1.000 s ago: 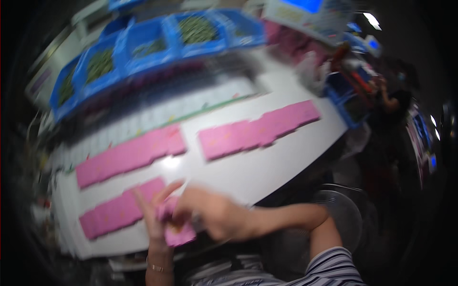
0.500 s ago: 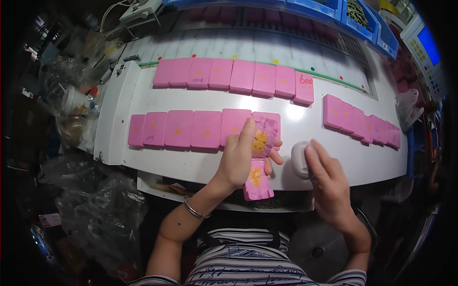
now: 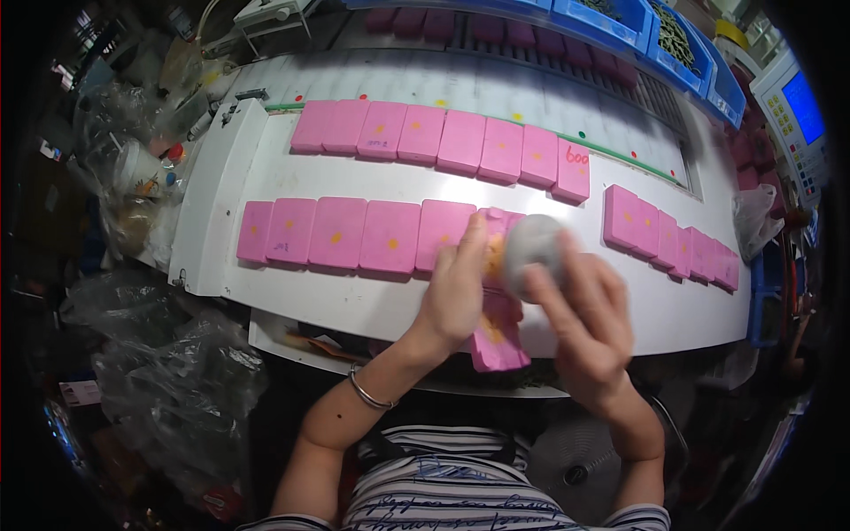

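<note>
My left hand point(image 3: 452, 296) is closed round an opened pink rubber mould point(image 3: 500, 345), thumb on its near side. Yellow patches mark its inner faces, and the lower flap hangs down past my fingers. In my right hand point(image 3: 589, 323) is a rounded grey-white pad point(image 3: 533, 257), smeared by motion. The pad is over the mould's upper part and hides much of it; whether they touch I cannot tell. Just left of my hands runs a near row of pink blocks point(image 3: 390, 237), and behind it a far row of similar blocks point(image 3: 460, 142).
A shorter row of pink blocks point(image 3: 660, 232) is at the right of the white table point(image 3: 354, 305). Blue bins point(image 3: 611, 26) stand along the back. A control panel with a blue screen point(image 3: 801, 106) is far right. Clear plastic bags point(image 3: 177, 363) hang at the left.
My right hand has brought the grey-white pad left and up, from beside the mould to over it. The mould has shifted slightly right in my left hand. The view has tilted a little.
</note>
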A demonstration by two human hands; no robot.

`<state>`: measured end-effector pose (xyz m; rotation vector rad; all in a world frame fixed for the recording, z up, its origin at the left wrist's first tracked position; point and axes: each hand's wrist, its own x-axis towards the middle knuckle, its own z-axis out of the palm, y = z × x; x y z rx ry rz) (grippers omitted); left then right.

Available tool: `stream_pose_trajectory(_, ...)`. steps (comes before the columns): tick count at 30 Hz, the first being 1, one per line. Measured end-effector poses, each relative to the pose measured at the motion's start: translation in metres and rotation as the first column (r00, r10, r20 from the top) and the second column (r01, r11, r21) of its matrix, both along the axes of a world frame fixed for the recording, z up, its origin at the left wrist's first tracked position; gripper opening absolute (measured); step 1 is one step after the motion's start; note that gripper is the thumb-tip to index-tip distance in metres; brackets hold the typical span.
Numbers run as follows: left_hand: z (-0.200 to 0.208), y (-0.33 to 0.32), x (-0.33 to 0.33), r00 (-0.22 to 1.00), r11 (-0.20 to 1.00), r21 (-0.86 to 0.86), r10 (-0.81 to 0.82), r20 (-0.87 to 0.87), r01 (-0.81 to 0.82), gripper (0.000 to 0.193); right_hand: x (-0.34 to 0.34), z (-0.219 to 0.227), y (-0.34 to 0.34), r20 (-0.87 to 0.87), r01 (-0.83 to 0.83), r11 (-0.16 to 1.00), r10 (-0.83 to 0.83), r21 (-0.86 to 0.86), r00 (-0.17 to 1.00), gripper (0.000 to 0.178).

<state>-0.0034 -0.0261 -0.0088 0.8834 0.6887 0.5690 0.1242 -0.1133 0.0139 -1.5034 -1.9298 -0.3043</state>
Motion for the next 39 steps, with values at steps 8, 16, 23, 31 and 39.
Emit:
stream_pose_trajectory(8,0.0,-0.002,0.001,0.993,0.986,0.121,0.118,-0.013,-0.116,0.065,0.003,0.013,-0.001,-0.139,-0.018,0.991,-0.001,-0.135,0.99,0.05)
stream_pose_trajectory(16,-0.008,-0.003,0.011,0.999,0.861,0.507,0.052,-0.008,-0.041,0.054,0.011,0.036,-0.025,-0.209,-0.224,0.778,0.122,-0.586,0.97,0.076)
stream_pose_trajectory(23,-0.001,0.01,0.004,0.986,0.941,0.334,0.108,-0.125,-0.061,0.059,0.061,-0.002,-0.03,-0.075,0.127,0.772,-0.22,-0.623,0.973,0.076)
stream_pose_trajectory(31,-0.013,-0.017,0.044,0.978,0.945,0.257,0.177,0.114,-0.201,0.071,0.042,0.02,-0.012,-0.789,-0.221,0.914,-0.151,-0.342,0.595,0.034)
stream_pose_trajectory(39,-0.016,-0.014,0.047,0.993,0.812,0.572,-0.106,-0.041,0.111,0.039,0.063,0.013,-0.017,-0.945,-0.461,0.834,-0.203,-0.304,0.255,0.025)
